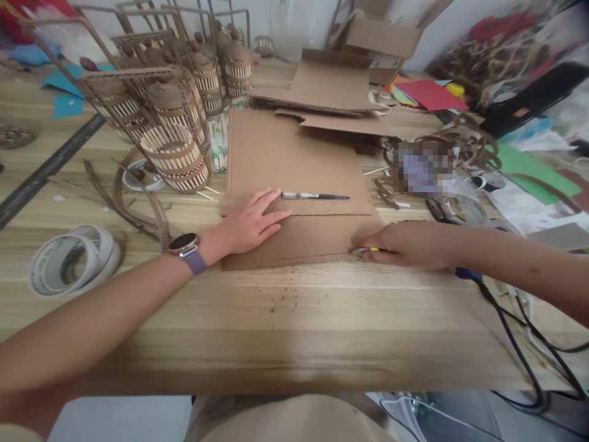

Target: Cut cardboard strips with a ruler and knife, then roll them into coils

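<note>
"Two risks from here, I'd judge. Start at the left: the left hand [251,224] lies palm down on the cardboard sheet [294,159], fingers straight and slightly fanned, thumb out. If that pressure eases, the sheet could skid on the table [294,319]."

"And the tape rolls [73,258] out at the near left?"

"Well apart from everything, so no trouble there. The same goes for the watch [186,248] on that wrist."

"The second risk?"

"The left fingertips point toward the line along the sheet's near edge. At the right end of that line, the right hand [409,244] has its fingers closed around a thin tool [368,250] with a yellow mark. Whether it has a blade I cannot tell. If it does and it runs leftward too fast, it could wander off the line or reach those fingers."

"The pen [315,196]?"

"It lies loose on the sheet, just beyond the left hand, and a jolt could roll it. Further right, a black cable [506,325] trails under the right forearm and might snag."

"How does the sheet look?"

"It is plain brown and flat, in the middle of the table, with a second layer lying over its far part."
</note>
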Demonstrator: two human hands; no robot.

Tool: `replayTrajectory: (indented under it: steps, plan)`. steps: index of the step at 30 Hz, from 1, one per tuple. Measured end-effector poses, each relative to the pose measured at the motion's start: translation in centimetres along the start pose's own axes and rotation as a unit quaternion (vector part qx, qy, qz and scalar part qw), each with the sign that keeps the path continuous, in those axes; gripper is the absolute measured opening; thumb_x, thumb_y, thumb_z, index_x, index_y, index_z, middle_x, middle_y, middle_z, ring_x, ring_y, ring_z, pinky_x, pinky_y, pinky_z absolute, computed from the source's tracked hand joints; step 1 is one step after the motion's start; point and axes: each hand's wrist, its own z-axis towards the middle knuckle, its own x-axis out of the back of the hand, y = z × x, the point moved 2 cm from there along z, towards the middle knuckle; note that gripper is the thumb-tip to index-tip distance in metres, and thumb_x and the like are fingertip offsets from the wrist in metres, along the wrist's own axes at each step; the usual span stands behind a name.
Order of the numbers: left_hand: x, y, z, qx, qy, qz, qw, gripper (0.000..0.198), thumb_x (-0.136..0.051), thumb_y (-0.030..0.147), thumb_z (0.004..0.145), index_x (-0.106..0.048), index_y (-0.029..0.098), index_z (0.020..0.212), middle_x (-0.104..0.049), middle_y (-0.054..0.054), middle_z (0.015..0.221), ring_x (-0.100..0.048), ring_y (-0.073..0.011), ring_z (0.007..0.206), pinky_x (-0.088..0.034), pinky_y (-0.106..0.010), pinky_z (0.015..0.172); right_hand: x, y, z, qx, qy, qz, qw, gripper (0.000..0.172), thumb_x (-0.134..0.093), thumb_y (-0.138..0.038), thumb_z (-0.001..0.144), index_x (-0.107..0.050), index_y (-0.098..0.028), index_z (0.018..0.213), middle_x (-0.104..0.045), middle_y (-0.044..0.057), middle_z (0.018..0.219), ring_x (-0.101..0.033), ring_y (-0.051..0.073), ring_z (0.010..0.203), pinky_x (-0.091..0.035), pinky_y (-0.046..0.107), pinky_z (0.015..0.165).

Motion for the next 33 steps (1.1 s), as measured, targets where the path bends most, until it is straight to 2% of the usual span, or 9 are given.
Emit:
replayTrajectory:
  steps: [2, 7, 9, 11, 15, 20, 24, 30, 33]
  plan:
    - [-0.5, 0.1, -0.2, 0.005, -0.002, 0.015, 1.000, 0.040, -0.040, 0.032, 0.103, -0.059, 0.018, 0.135, -0.039, -0.018, 0.153, -0.034, -0.0337, 0.142, -0.032, -0.057, 0.115, 1.2, -1.7, 0.7, -0.006, -0.038, -0.002, 0.999, 0.037, -0.039, -0.033, 0.096, -0.069, -0.021, 0.115, -0.075, 0.008, 0.090, -0.067, 0.021, 0.073, -0.045, 0.031, 0.066]
    - [-0.8, 0.4, -0.2, 0.007, 0.003, 0.039, 0.999, 0.041, -0.039, 0.032, 0.103, -0.058, 0.017, 0.136, -0.044, -0.018, 0.150, -0.037, -0.0328, 0.140, -0.035, -0.055, 0.114, 2.9, -8.6, 4.4, -0.025, 0.021, -0.089, 0.995, 0.035, -0.039, -0.036, 0.099, -0.067, -0.020, 0.113, -0.073, 0.008, 0.081, -0.066, 0.023, 0.069, -0.042, 0.031, 0.060]
    - [-0.8, 0.4, -0.1, 0.006, 0.003, 0.044, 0.999, 0.041, -0.040, 0.032, 0.103, -0.059, 0.018, 0.136, -0.045, -0.018, 0.149, -0.038, -0.0329, 0.139, -0.036, -0.054, 0.113, 2.4, -10.9, 6.3, 0.032, 0.056, -0.122, 0.990, 0.030, -0.041, -0.032, 0.099, -0.069, -0.020, 0.104, -0.073, 0.007, 0.079, -0.065, 0.022, 0.070, -0.043, 0.032, 0.064]
    - [-0.8, 0.3, -0.1, 0.002, 0.001, 0.049, 0.999, 0.040, -0.042, 0.032, 0.102, -0.059, 0.018, 0.136, -0.045, -0.018, 0.149, -0.038, -0.0334, 0.139, -0.037, -0.055, 0.112, 1.8, -12.3, 7.9, 0.083, 0.081, -0.168, 0.979, 0.028, -0.042, -0.025, 0.099, -0.069, -0.019, 0.103, -0.074, 0.008, 0.088, -0.066, 0.022, 0.074, -0.044, 0.032, 0.066]
    - [-0.9, 0.2, -0.1, 0.003, -0.002, 0.049, 0.999, 0.038, -0.043, 0.030, 0.102, -0.059, 0.019, 0.135, -0.045, -0.019, 0.148, -0.039, -0.0336, 0.138, -0.038, -0.054, 0.111, 1.7, -13.3, 9.5, 0.110, 0.069, -0.228, 0.965, 0.031, -0.040, -0.014, 0.096, -0.066, -0.015, 0.113, -0.073, 0.012, 0.098, -0.066, 0.024, 0.083, -0.046, 0.034, 0.070]
    - [-0.8, 0.2, 0.1, 0.010, -0.008, 0.038, 0.999, 0.038, -0.045, 0.029, 0.101, -0.058, 0.019, 0.135, -0.045, -0.019, 0.149, -0.038, -0.0336, 0.139, -0.038, -0.055, 0.111, 2.6, -13.8, 9.7, 0.097, 0.039, -0.213, 0.971, 0.031, -0.039, -0.025, 0.100, -0.067, -0.018, 0.112, -0.073, 0.011, 0.094, -0.066, 0.025, 0.083, -0.050, 0.034, 0.071]
    - [-0.7, 0.3, 0.3, 0.015, -0.017, 0.041, 0.999, 0.038, -0.046, 0.030, 0.101, -0.059, 0.020, 0.135, -0.045, -0.018, 0.149, -0.039, -0.0329, 0.138, -0.037, -0.053, 0.112, 2.6, -14.2, 9.8, 0.103, 0.033, -0.217, 0.970, 0.030, -0.041, -0.024, 0.100, -0.068, -0.014, 0.109, -0.073, 0.014, 0.100, -0.068, 0.028, 0.088, -0.053, 0.037, 0.073]
    - [-0.7, 0.4, 0.3, 0.021, -0.020, 0.049, 0.998, 0.039, -0.044, 0.030, 0.102, -0.058, 0.019, 0.136, -0.045, -0.018, 0.149, -0.039, -0.0328, 0.138, -0.036, -0.052, 0.112, 2.9, -15.2, 9.9, 0.057, 0.029, -0.167, 0.984, 0.024, -0.055, -0.005, 0.085, -0.073, -0.018, 0.092, -0.074, 0.012, 0.092, -0.070, 0.031, 0.089, -0.056, 0.042, 0.076]
    - [-0.6, 0.5, 0.2, 0.026, -0.039, 0.040, 0.998, 0.041, -0.046, 0.032, 0.101, -0.056, 0.019, 0.139, -0.042, -0.019, 0.152, -0.036, -0.0336, 0.141, -0.033, -0.053, 0.114, 3.1, -15.5, 9.7, 0.061, 0.071, -0.113, 0.989, 0.021, -0.055, -0.007, 0.084, -0.072, -0.017, 0.082, -0.074, 0.013, 0.089, -0.070, 0.035, 0.093, -0.055, 0.050, 0.081]
